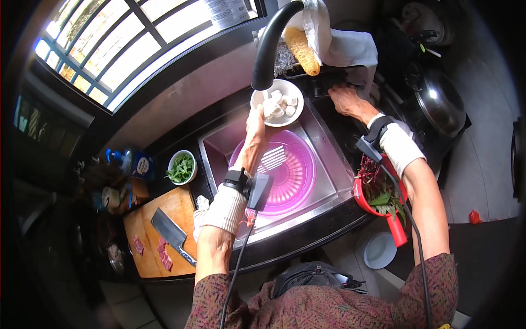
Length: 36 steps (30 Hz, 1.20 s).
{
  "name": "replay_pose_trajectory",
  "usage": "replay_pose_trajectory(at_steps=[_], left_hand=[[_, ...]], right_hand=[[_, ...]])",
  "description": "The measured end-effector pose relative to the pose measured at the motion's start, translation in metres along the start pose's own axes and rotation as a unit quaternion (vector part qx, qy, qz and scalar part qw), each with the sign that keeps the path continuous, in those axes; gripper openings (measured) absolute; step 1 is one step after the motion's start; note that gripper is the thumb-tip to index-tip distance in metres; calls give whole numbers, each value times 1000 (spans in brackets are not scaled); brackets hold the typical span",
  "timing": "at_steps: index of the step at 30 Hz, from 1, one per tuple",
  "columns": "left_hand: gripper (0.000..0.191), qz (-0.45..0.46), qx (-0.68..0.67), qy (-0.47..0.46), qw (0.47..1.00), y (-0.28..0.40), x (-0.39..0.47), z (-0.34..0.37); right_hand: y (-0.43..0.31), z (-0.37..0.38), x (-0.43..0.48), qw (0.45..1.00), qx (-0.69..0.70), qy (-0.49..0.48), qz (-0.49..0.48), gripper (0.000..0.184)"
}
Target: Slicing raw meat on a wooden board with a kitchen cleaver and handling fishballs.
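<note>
My left hand grips the rim of a small white bowl, thumb over its edge. Several whitish chunks of food lie in the bowl; I cannot tell what they are. The spout of a black faucet ends just above the bowl. Below, a pink plastic basin with water and a slotted pattern sits in the stainless steel sink. Right of the sink, my right hand is at the dark counter, beside a hanging pale cloth; its fingertips and anything under them are hard to make out.
On the left, a wooden cutting board holds a cleaver and raw meat pieces. A bowl of green leaves is behind it. Under my right forearm stands a red handled colander of leafy stems. A lidded wok is further right.
</note>
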State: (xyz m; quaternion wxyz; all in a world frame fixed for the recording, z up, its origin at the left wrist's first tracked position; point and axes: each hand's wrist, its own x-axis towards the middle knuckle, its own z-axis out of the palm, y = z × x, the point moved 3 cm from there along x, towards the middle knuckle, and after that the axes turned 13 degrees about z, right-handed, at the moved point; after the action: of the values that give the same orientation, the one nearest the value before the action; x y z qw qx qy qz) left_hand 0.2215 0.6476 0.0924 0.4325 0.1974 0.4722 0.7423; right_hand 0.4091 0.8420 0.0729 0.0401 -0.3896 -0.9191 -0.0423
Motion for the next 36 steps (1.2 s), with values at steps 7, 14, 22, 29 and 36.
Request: replay_pose_trajectory(at_steps=[7, 14, 22, 29, 36], left_hand=[[43, 37, 8, 67, 997, 3, 3, -20], [45, 28, 27, 57, 998, -11, -18, -58], [42, 101, 111, 63, 987, -36, 7, -88], [41, 82, 119, 71, 987, -29, -1, -86], [44, -21, 48, 63, 997, -32, -40, -79]], right_hand=[[-3, 4, 4, 999, 5, 23, -42, 18], [5, 6, 13, 998, 34, 37, -48, 15], [7, -4, 15, 996, 12, 69, -51, 16], [-46, -40, 1, 991, -24, 90, -95, 14], [-182, -64, -32, 912, 184, -57, -361, 42]])
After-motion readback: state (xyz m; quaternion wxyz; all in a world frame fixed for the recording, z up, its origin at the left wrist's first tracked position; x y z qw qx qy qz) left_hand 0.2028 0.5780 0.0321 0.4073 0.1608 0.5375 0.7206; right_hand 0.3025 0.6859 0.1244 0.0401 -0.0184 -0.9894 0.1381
